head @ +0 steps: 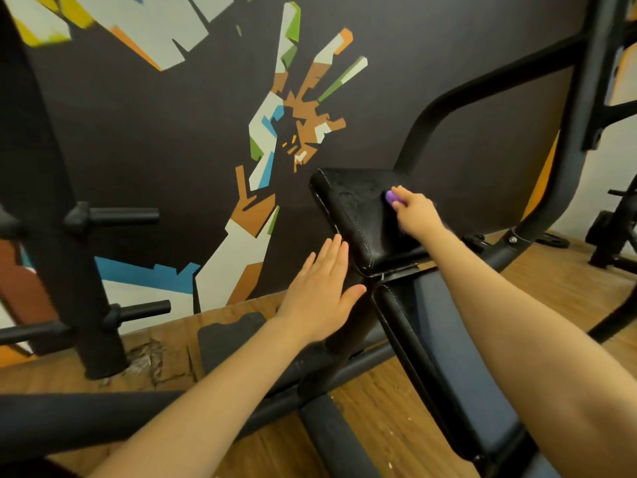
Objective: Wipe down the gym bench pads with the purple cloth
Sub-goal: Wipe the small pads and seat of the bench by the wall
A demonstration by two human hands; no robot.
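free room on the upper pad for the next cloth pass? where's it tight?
Bare pad lies left of the purple cloth, from the right hand across to the stitched left edge of the upper pad, and down toward the seam above the lower pad. Tight spots: the left hand lies flat by the pad's lower left side, and the frame tube rises behind.
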